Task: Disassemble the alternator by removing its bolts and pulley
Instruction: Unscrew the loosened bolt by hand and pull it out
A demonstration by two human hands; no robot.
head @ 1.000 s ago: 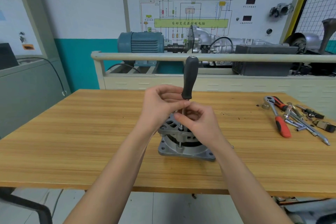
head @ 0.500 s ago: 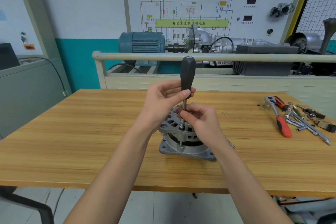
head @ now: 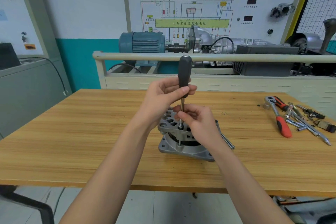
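The grey alternator (head: 181,148) stands upright on the wooden table (head: 72,142), its square flange down. A nut driver with a black handle (head: 184,74) stands vertically on a bolt at the alternator's top housing. My left hand (head: 163,100) grips the lower end of the handle. My right hand (head: 198,122) pinches the steel shaft just above the socket and covers part of the housing. A long removed bolt (head: 227,141) lies on the table right of the alternator.
At the table's right end lie a ratchet with a red grip (head: 278,116) and several sockets, extensions and small parts (head: 307,120). Behind the table runs a rail (head: 236,58) with a blue motor (head: 143,42) and a gearbox on a training stand.
The driver handle has shifted slightly left and tilted nearer upright. My left hand slid up onto the handle's base. My right hand moved down the shaft toward the socket.
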